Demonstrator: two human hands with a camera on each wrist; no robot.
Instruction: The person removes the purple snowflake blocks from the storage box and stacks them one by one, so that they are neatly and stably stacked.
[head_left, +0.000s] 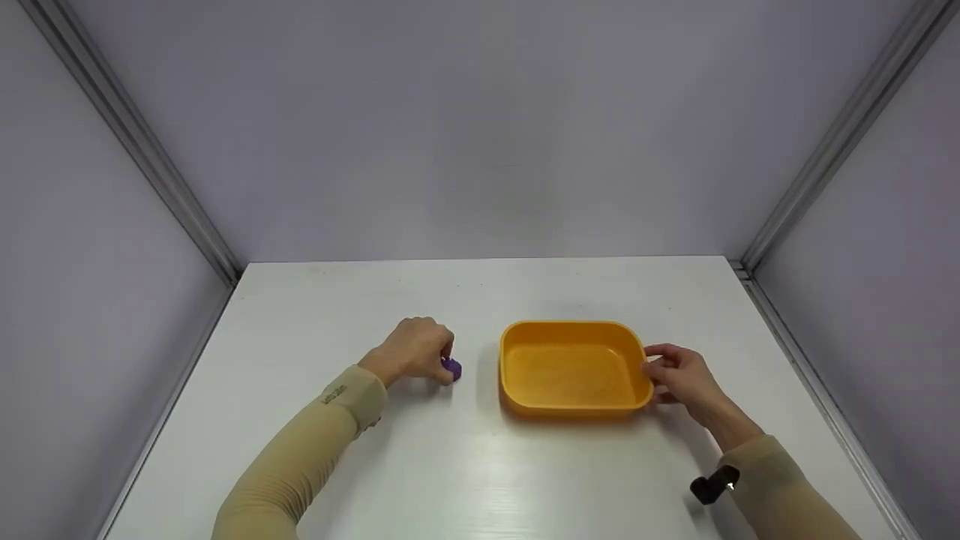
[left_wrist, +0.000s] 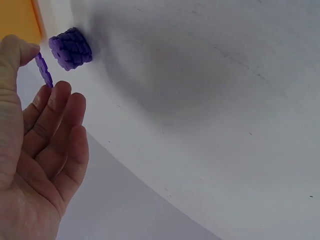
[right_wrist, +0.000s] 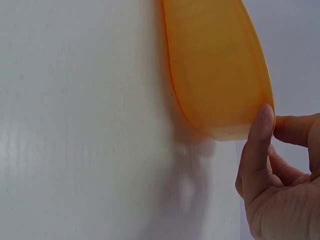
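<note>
Your left hand (head_left: 411,351) rests on the white surface (head_left: 480,465) with its fingers curled, and its grip is closed on a small flat purple piece (left_wrist: 44,70), pinched between thumb and fingertip as the left wrist view shows it. Just beyond those fingertips, apart from them, a small purple knobbly block (left_wrist: 71,48) lies on the surface; in the head view the purple (head_left: 451,367) at your fingertips is too small to tell whether it is the block or the pinched piece.

Your right hand (head_left: 681,375) is at the near right end of the orange tray (head_left: 574,405). Its grip is clamped on the tray's rim, thumb over the top edge and fingers against the outer wall, with the thumb tip (right_wrist: 263,120) pressed on the corner in the right wrist view. The tray sits flat on the surface, directly left of your right hand and well to the right of your left hand, with bare surface between the tray and the purple block.

A black clip (head_left: 715,484) sits at your right wrist, behind that grip, on the beige sleeve (head_left: 780,487).
</note>
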